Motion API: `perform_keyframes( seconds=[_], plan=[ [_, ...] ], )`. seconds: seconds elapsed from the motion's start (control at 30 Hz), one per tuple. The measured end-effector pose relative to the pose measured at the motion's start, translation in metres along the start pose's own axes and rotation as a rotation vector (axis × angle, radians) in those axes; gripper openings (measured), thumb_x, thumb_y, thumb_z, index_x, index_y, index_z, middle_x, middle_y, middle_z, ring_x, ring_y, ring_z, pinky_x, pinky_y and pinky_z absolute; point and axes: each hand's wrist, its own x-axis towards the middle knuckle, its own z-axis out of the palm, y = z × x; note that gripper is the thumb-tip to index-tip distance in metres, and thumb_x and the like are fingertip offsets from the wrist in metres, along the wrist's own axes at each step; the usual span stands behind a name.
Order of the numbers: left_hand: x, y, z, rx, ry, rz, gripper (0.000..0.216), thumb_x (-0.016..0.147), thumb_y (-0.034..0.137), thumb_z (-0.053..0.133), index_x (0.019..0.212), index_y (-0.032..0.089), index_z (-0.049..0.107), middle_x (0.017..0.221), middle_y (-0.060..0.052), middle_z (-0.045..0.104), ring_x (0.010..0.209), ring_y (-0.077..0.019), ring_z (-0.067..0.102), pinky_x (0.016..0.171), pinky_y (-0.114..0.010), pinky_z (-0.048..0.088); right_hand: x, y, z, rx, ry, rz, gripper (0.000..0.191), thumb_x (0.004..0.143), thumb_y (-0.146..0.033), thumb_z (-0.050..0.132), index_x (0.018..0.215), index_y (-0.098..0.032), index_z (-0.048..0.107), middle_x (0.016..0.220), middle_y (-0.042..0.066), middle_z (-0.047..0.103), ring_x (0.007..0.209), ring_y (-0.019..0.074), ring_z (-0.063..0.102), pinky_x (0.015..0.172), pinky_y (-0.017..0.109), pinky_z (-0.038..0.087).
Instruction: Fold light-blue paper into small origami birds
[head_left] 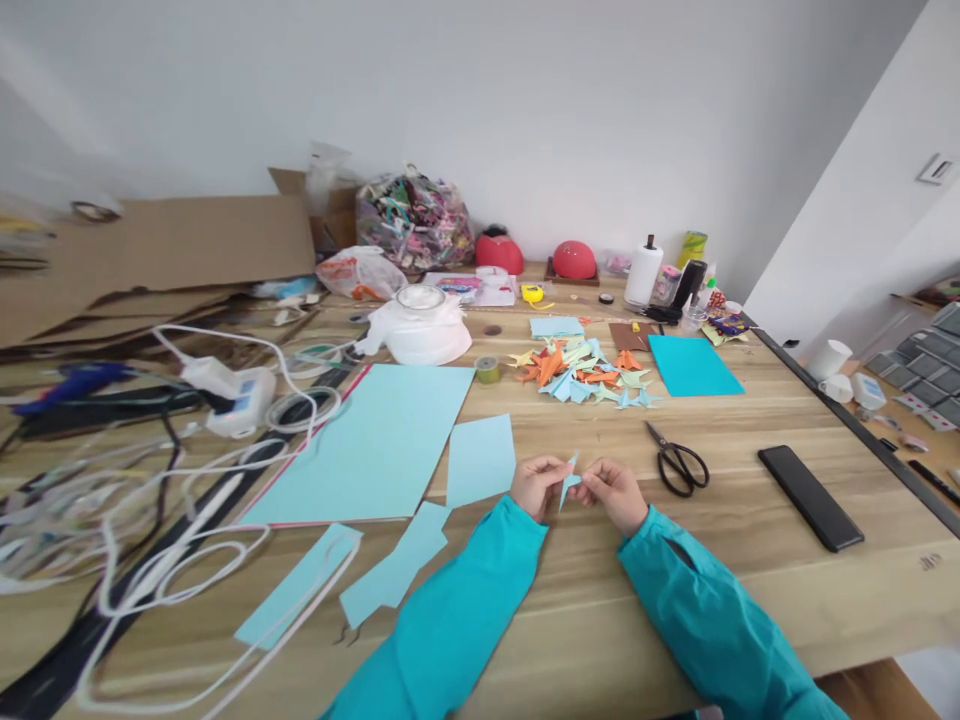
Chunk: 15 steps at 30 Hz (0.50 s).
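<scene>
Between my two hands, above the wooden table, is a small light-blue folded paper crane [568, 484]. My left hand [538, 486] pinches it from the left side. My right hand [613, 490] has its fingertips closed on the opposite side of the same paper. Just left of my left hand lies a light-blue paper square [481, 460]. A pair of black-handled scissors [679, 464] rests to the right of my right hand. Beyond the hands sits a pile of folded paper cranes [577, 372] in orange, green and blue.
Large light-blue sheets [375, 440] and cut strips [300, 585] lie at left, beside tangled white cables [112, 540] and a power strip [244, 402]. A black phone [810, 496] is at right. A teal sheet [696, 366] and a tape roll [487, 370] lie farther back.
</scene>
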Motion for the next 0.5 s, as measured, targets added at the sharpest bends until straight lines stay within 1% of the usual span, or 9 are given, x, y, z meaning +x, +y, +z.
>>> perform_keyframes(
  seconds=[0.1, 0.17, 0.23, 0.27, 0.3, 0.33, 0.4, 0.43, 0.5],
  plan=[
    [0.007, -0.002, 0.006, -0.017, -0.003, -0.018, 0.037, 0.05, 0.041, 0.079, 0.049, 0.014, 0.053, 0.042, 0.002, 0.056, 0.039, -0.0118, 0.052, 0.041, -0.024, 0.042, 0.002, 0.002, -0.001, -0.009, 0.054, -0.034, 0.033, 0.068, -0.048, 0.068, 0.064, -0.017, 0.057, 0.054, 0.0, 0.065, 0.044, 0.0093, 0.055, 0.045, 0.022, 0.044],
    [0.009, -0.003, 0.009, -0.023, -0.016, -0.019, 0.037, 0.051, 0.043, 0.078, 0.053, 0.015, 0.055, 0.044, 0.003, 0.057, 0.04, -0.0114, 0.053, 0.043, -0.024, 0.043, 0.003, 0.003, -0.003, -0.02, 0.101, -0.052, 0.033, 0.07, -0.049, 0.065, 0.064, -0.018, 0.056, 0.055, 0.0, 0.065, 0.044, 0.0095, 0.055, 0.046, 0.022, 0.045],
    [0.008, -0.003, 0.009, -0.008, -0.032, -0.012, 0.035, 0.05, 0.041, 0.08, 0.061, 0.014, 0.06, 0.049, 0.002, 0.061, 0.045, -0.0118, 0.056, 0.049, -0.025, 0.047, 0.003, 0.004, -0.005, -0.041, 0.144, -0.064, 0.033, 0.071, -0.049, 0.064, 0.064, -0.018, 0.055, 0.054, 0.0, 0.065, 0.044, 0.0096, 0.055, 0.046, 0.022, 0.044],
    [0.008, -0.003, 0.007, 0.018, -0.041, -0.008, 0.035, 0.047, 0.035, 0.082, 0.067, 0.013, 0.063, 0.052, 0.0, 0.064, 0.048, -0.0121, 0.058, 0.052, -0.025, 0.048, 0.003, 0.005, -0.006, -0.056, 0.161, -0.068, 0.033, 0.071, -0.049, 0.064, 0.065, -0.018, 0.055, 0.053, 0.0, 0.064, 0.044, 0.0097, 0.054, 0.046, 0.022, 0.044],
    [0.008, -0.004, 0.004, 0.092, -0.065, 0.01, 0.037, 0.046, 0.033, 0.083, 0.07, 0.012, 0.064, 0.055, -0.001, 0.065, 0.051, -0.0125, 0.059, 0.054, -0.025, 0.049, 0.002, 0.006, -0.006, -0.073, 0.175, -0.07, 0.032, 0.071, -0.049, 0.064, 0.066, -0.018, 0.056, 0.052, -0.001, 0.064, 0.044, 0.0098, 0.054, 0.045, 0.022, 0.044],
    [0.008, -0.004, 0.002, 0.141, -0.085, 0.018, 0.038, 0.046, 0.033, 0.083, 0.072, 0.011, 0.065, 0.056, -0.002, 0.066, 0.052, -0.0136, 0.061, 0.056, -0.026, 0.05, 0.001, 0.006, -0.006, -0.091, 0.186, -0.073, 0.032, 0.071, -0.05, 0.064, 0.066, -0.019, 0.056, 0.052, -0.001, 0.063, 0.043, 0.0101, 0.054, 0.045, 0.023, 0.044],
    [0.009, -0.007, -0.003, 0.179, -0.078, 0.023, 0.042, 0.047, 0.037, 0.082, 0.074, 0.011, 0.064, 0.06, -0.004, 0.068, 0.056, -0.0161, 0.063, 0.057, -0.028, 0.053, -0.002, 0.007, -0.005, -0.129, 0.21, -0.079, 0.032, 0.071, -0.05, 0.063, 0.066, -0.019, 0.057, 0.052, -0.001, 0.063, 0.043, 0.0105, 0.054, 0.045, 0.023, 0.045],
    [0.011, -0.01, -0.005, 0.191, -0.092, 0.01, 0.046, 0.048, 0.038, 0.081, 0.08, 0.01, 0.064, 0.066, -0.006, 0.07, 0.06, -0.0177, 0.065, 0.059, -0.029, 0.054, -0.003, 0.006, -0.004, -0.148, 0.222, -0.083, 0.032, 0.072, -0.05, 0.062, 0.066, -0.019, 0.057, 0.052, -0.001, 0.063, 0.044, 0.0107, 0.054, 0.046, 0.024, 0.045],
    [0.012, -0.014, -0.005, 0.209, -0.098, 0.037, 0.054, 0.05, 0.038, 0.08, 0.093, 0.012, 0.061, 0.077, -0.007, 0.072, 0.071, -0.02, 0.067, 0.066, -0.031, 0.055, -0.004, 0.005, -0.004, -0.184, 0.25, -0.091, 0.032, 0.072, -0.05, 0.062, 0.066, -0.019, 0.057, 0.053, 0.0, 0.063, 0.044, 0.0108, 0.054, 0.046, 0.024, 0.045]
  ],
)
